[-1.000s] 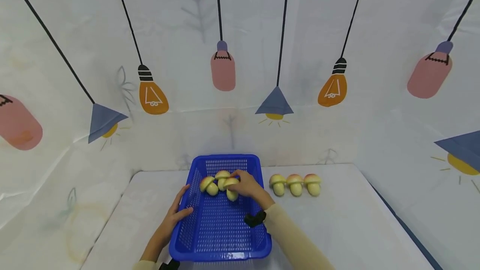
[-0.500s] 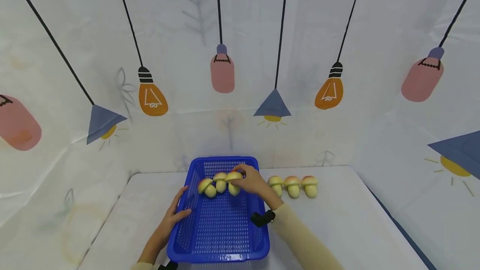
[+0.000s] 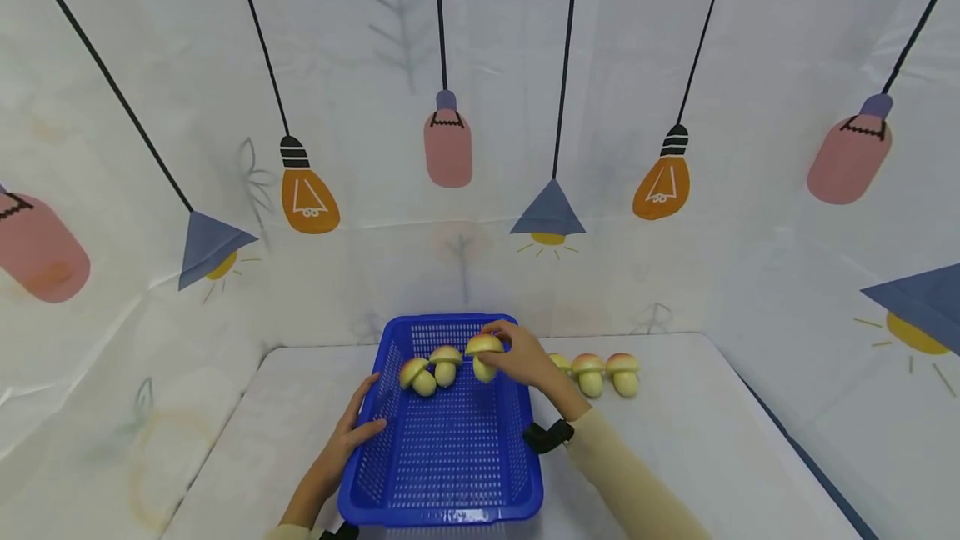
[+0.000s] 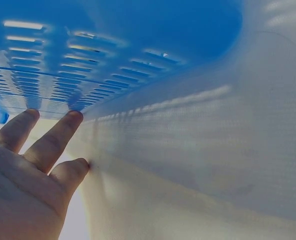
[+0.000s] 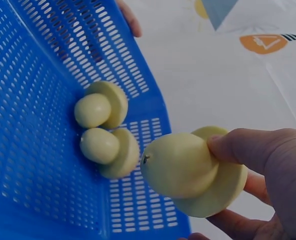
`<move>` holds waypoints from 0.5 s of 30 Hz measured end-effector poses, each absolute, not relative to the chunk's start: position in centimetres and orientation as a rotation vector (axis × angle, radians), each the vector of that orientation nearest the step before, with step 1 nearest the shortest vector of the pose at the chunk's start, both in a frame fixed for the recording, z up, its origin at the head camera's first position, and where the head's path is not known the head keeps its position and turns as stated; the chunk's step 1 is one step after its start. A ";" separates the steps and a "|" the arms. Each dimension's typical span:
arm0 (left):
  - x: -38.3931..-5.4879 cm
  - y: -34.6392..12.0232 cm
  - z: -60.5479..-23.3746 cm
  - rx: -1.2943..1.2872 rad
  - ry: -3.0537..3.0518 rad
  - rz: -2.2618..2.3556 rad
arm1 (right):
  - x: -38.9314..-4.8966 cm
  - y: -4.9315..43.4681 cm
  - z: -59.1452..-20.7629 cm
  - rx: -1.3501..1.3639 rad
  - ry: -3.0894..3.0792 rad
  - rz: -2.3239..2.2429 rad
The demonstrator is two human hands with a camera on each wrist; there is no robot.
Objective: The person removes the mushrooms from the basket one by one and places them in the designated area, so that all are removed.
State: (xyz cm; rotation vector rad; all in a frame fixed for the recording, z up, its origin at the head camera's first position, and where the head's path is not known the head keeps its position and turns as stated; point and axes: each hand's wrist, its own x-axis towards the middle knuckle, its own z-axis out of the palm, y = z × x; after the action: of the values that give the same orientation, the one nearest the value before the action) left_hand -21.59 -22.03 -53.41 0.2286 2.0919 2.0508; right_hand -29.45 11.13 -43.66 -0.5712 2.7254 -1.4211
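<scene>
My right hand (image 3: 525,358) pinches a toy mushroom (image 3: 484,346) with a yellow cap blushed red and a pale stem. In the right wrist view, thumb and fingers hold this mushroom (image 5: 180,167) by its cap, stem pointing away from the hand. It is over the back right of a blue plastic basket (image 3: 442,515). Two more mushrooms, one tilted (image 3: 417,377) and one upright (image 3: 446,366), sit inside near the back. My left hand (image 3: 341,444) holds the basket's left side, thumb over the rim. In the left wrist view its fingers (image 4: 53,142) reach the slotted outer wall.
Three similar mushrooms stand in a row on the white table (image 3: 675,457) right of the basket; the leftmost is partly hidden by my right hand, the rightmost (image 3: 623,374) fully visible. Behind the table rises a white sheet (image 3: 360,273) printed with hanging lamps.
My right hand has lifted the mushroom away from the other two and moved it right, towards the basket's right wall. The left hand has stayed at the basket's left side.
</scene>
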 end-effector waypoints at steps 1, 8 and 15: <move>-21.6 -22.0 -53.4 0.230 2.092 2.050 | -29.4 11.3 -43.6 -0.566 2.726 -1.421; -21.4 -21.9 -53.4 0.193 2.099 2.054 | -29.1 12.3 -43.1 -0.557 2.711 -1.426; -21.5 -21.5 -53.2 0.176 2.155 2.053 | -29.1 13.4 -42.9 -0.583 2.772 -1.400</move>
State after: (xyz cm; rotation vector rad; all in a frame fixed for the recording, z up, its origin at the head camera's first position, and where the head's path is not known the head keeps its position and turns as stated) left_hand -21.50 -21.54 -53.21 0.1761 2.1554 2.0528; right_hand -29.09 13.36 -42.91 -0.5835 2.7721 -1.3999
